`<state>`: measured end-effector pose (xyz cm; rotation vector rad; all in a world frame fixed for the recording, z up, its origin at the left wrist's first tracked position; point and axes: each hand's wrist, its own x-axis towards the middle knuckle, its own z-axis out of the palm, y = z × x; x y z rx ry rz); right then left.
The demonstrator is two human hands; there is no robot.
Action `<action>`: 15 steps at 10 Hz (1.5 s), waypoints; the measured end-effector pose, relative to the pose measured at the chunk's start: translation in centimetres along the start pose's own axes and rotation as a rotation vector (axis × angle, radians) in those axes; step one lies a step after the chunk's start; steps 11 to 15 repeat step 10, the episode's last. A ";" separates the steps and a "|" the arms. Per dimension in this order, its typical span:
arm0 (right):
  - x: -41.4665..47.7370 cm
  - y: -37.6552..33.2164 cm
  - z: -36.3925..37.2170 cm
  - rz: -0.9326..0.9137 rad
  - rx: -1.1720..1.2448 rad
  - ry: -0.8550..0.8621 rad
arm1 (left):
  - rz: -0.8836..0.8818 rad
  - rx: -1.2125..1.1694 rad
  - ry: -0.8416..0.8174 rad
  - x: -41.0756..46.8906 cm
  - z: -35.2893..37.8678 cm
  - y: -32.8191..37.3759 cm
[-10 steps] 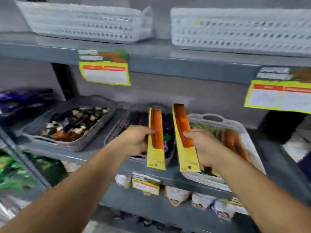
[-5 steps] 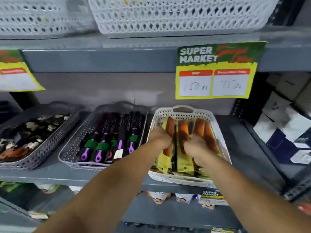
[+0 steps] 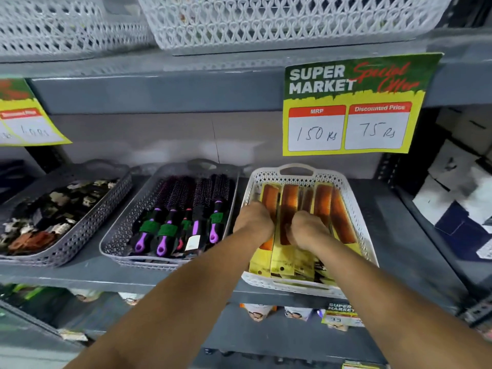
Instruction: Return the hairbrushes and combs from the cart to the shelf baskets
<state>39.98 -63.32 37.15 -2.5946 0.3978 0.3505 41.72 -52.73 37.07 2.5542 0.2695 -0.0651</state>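
Low and right of centre, the left hand (image 3: 254, 221) and right hand (image 3: 306, 230) each pinch a carded comb (image 3: 288, 209) into the white basket (image 3: 354, 209); light, stiff, probably best gripped mid-card.

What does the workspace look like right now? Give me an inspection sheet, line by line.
Surface: grey metal shelf carrying three baskets side by side.
Job's things: orange combs on yellow cards lying in the white basket; purple-handled round hairbrushes in the middle grey basket.
Clutter: hair clips in the left grey basket.
Grippers: left hand and right hand both inside the white basket, closed on carded combs.
Cables: nothing seen.
Surroundings: special-offer price sign on the upper shelf edge, white baskets above, packaged goods on the shelf below.
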 end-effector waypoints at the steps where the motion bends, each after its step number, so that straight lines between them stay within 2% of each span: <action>1: 0.2 0.1 0.0 -0.011 -0.034 -0.001 | -0.027 0.020 0.006 -0.1 0.2 -0.2; 6: 0.8 -0.3 -0.5 -0.014 -0.173 -0.100 | 0.020 0.251 -0.090 -1.7 -0.3 0.3; 9: -1.2 0.3 -1.2 -0.100 -0.046 0.058 | 0.159 0.113 -0.092 -3.0 -2.5 -0.4; 10: -1.8 0.2 -1.2 -0.141 -0.094 0.147 | 0.225 0.074 -0.075 -3.3 -3.3 -0.9; 15: -1.8 0.2 -1.2 -0.141 -0.094 0.147 | 0.225 0.074 -0.075 -3.3 -3.3 -0.9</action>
